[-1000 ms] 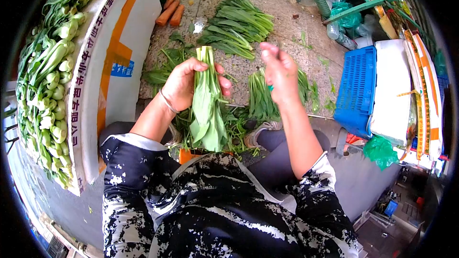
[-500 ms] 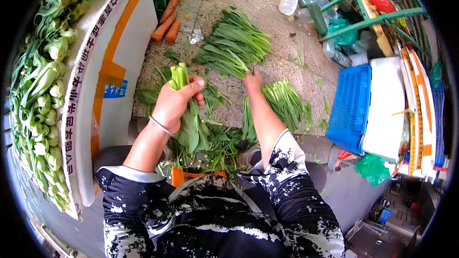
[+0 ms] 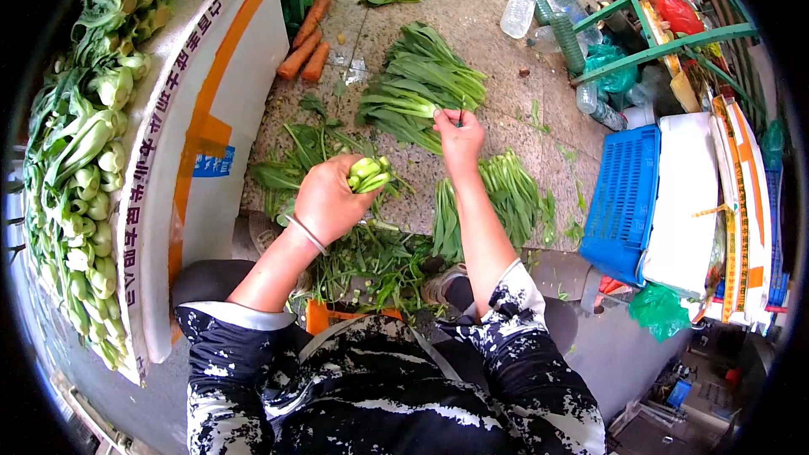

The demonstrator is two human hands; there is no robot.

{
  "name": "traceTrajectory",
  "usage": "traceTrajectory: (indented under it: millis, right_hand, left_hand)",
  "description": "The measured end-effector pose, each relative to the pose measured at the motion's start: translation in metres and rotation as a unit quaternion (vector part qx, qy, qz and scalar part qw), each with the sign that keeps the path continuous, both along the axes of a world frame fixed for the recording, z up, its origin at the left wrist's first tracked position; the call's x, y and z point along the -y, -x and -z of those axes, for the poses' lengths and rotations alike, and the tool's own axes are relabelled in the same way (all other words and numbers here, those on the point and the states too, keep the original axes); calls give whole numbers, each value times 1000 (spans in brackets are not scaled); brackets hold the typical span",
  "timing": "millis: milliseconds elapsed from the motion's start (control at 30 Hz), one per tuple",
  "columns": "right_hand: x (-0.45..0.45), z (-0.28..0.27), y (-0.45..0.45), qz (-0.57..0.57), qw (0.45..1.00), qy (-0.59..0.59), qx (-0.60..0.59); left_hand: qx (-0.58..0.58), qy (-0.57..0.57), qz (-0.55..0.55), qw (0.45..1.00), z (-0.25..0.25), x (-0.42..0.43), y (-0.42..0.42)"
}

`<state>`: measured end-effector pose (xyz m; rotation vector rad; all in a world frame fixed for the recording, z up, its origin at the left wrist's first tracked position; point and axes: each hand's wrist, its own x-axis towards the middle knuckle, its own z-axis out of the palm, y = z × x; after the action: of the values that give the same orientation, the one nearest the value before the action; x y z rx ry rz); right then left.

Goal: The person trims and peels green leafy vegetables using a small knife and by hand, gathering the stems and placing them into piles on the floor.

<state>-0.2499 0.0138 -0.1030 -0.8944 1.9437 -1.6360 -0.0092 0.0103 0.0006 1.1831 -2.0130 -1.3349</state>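
Note:
My left hand [image 3: 327, 198] is wrapped round a bunch of green stalks [image 3: 368, 174], with the cut ends facing up; the leaves below are mostly hidden. My right hand [image 3: 460, 136] pinches the stem end of a leafy green at the lower right of the larger pile of greens [image 3: 421, 76]. A small dark thing, too small to name, shows between its fingers. Beside my right forearm lies a second pile of greens [image 3: 510, 194]. Loose leaves [image 3: 291, 164] lie beyond my left hand, and trimmings [image 3: 371, 265] are heaped below it.
Several carrots [image 3: 302, 55] lie beside a white foam box [image 3: 227, 67]. Bok choy [image 3: 93, 194] lines the left. On the right are a blue crate [image 3: 622, 202], plastic bottles [image 3: 517, 13] and a green metal frame [image 3: 666, 49]. An orange object [image 3: 324, 318] is near my lap.
My left hand has tilted the bunch, so its cut ends now face up. Since a second ago, my right hand has moved from beside the bunch to the larger pile and grasped a stem.

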Motion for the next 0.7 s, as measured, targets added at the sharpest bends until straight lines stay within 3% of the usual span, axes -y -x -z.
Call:
traceTrajectory:
  millis: [67,100,133,167,200,267,333,400,467,533,600,700]
  right_hand:
    - [-4,-35,-10,-5,997,-21,-70]
    - [-13,-71,-26,-9,992,-18,-128]
    - [-23,-99,-39,-14,982,-14,-186]
    - [-32,-112,-47,-48,978,-1,-201]
    - [-42,-122,-54,-81,973,12,-216]
    - [-57,-130,-70,-133,977,50,-162]
    - [-68,-126,-80,-166,983,75,25]
    - [-73,-117,-82,-167,981,94,40]
    - [-78,-116,-84,-167,974,51,146]
    - [-81,-121,-87,-171,973,40,150]
    - [-82,-126,-87,-174,972,29,153]
    - [-85,-127,-86,-262,944,9,199]
  left_hand:
    - [89,71,15,993,-12,-1,-1]
    - [88,72,14,993,-14,-1,0]
    - [66,146,-9,987,-16,-1,0]
    - [43,218,-31,974,-19,-1,1]
    - [43,219,-32,974,-23,0,1]
    - [25,337,-26,941,-31,2,2]
    - [12,349,-24,937,-33,0,0]
    - [7,259,15,966,-29,0,-3]
    - [21,257,7,966,-33,-1,-4]
    - [32,97,63,993,-36,2,-4]
    - [-31,92,57,994,-23,3,-3]
    - [-80,-39,47,995,-16,5,-1]
